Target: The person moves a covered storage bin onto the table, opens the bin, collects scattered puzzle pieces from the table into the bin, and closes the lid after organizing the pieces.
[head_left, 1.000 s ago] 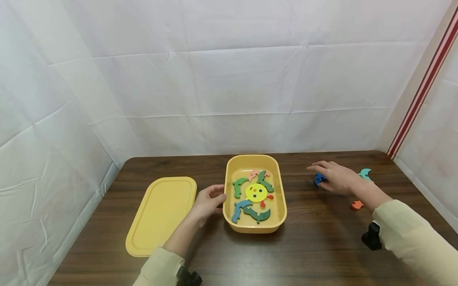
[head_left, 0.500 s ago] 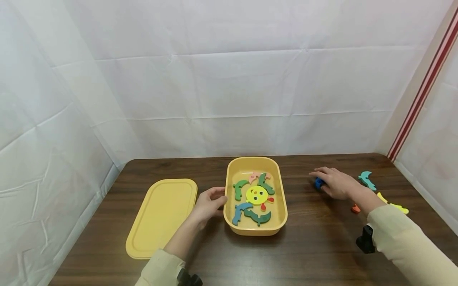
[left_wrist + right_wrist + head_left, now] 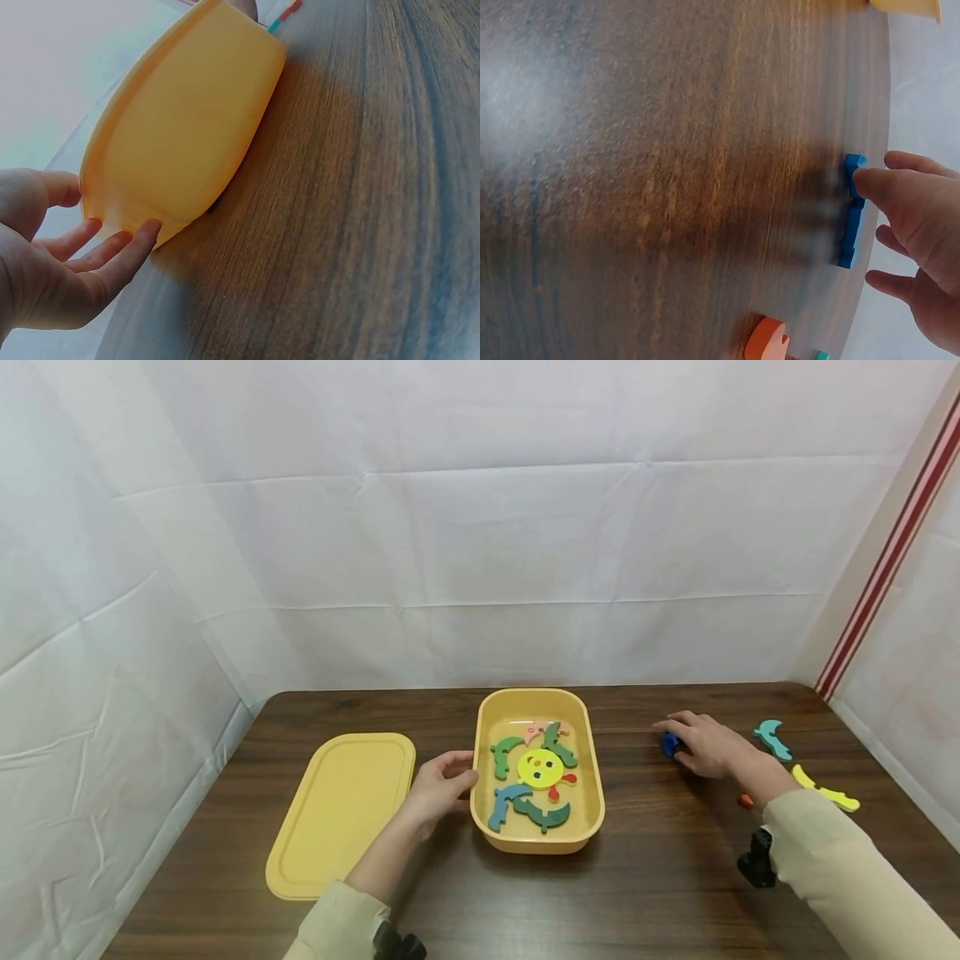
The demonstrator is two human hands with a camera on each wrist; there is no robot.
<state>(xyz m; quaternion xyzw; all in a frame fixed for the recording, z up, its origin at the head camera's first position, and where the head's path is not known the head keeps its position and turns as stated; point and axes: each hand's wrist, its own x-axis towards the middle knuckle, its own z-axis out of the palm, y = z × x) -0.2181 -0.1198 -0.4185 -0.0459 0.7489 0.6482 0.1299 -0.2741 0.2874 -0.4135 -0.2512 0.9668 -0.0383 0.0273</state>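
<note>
A yellow plastic tub [image 3: 592, 777] stands mid-table with flat animal-shaped pieces inside, among them a yellow smiling face [image 3: 541, 768]. My left hand [image 3: 438, 789] touches the tub's left side. In the left wrist view, its fingertips meet the outer wall and the thumb is at the rim. Over to the right, my right hand [image 3: 708, 745] is low over a flat blue piece [image 3: 852, 225] with notched edges. The thumb lies against the near side of that piece and the fingers reach past its far side, partly hiding it in the head view.
A yellow lid [image 3: 341, 814] lies flat left of the tub. Near the table's right edge are a teal piece [image 3: 772, 739], a yellow piece [image 3: 828, 791] and an orange piece [image 3: 766, 339]. A white cloth wall [image 3: 495, 643] stands behind the table.
My right hand has lowered onto the blue piece and its forearm shifted slightly left, uncovering the yellow piece. The left hand and tub stay in place.
</note>
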